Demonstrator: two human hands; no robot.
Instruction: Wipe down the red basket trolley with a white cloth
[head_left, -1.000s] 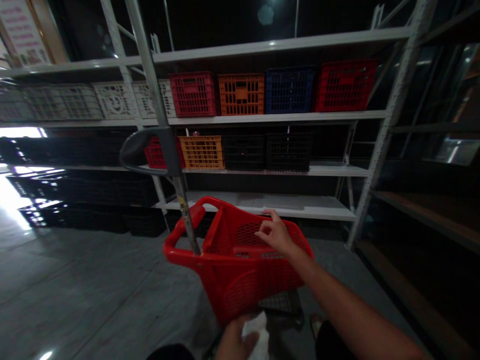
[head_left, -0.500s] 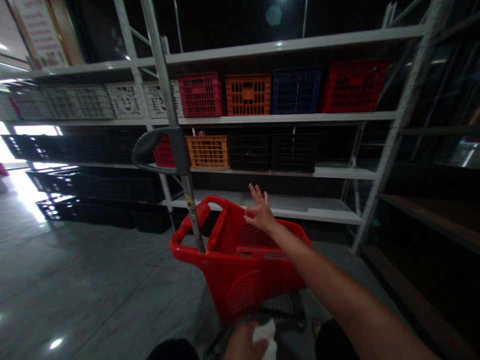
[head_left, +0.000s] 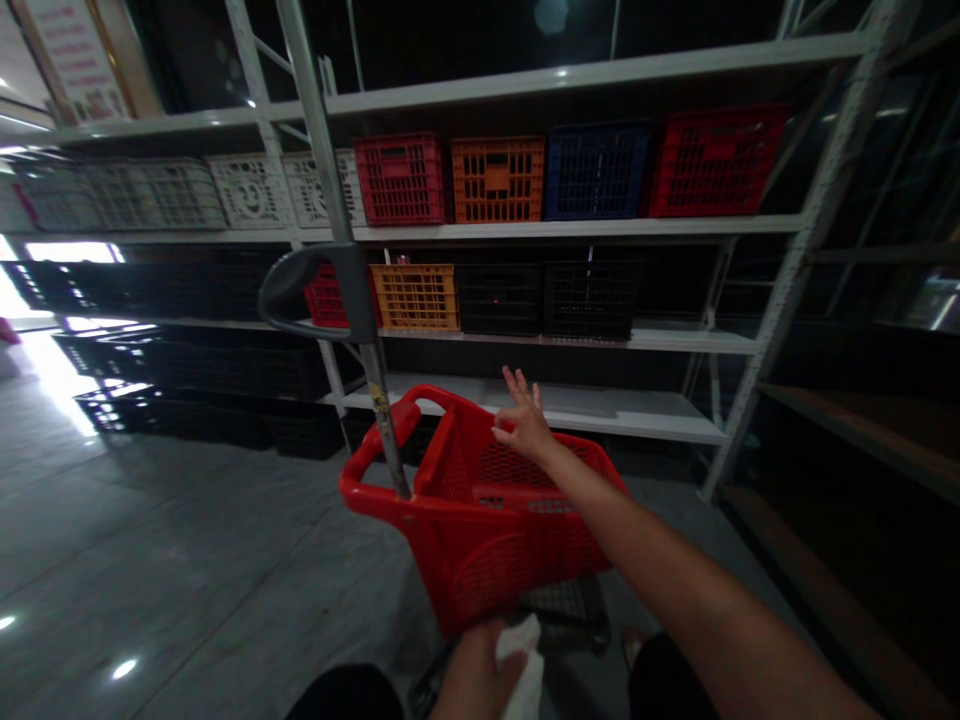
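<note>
Reaching out over the red basket (head_left: pixel 480 540), the right hand (head_left: pixel 525 425) hangs above its opening, fingers fanned upward, thumb and forefinger curled close together, nothing in its grasp. The forearm stretches long from the lower right corner, wrist bent back a little. Down at the bottom edge, the left hand (head_left: pixel 472 680) is clenched around a white cloth (head_left: pixel 525 665), just behind the basket's near wall. The grey pull handle (head_left: pixel 315 290) stands up at the basket's left, before shelves of coloured crates (head_left: pixel 495 180).
</note>
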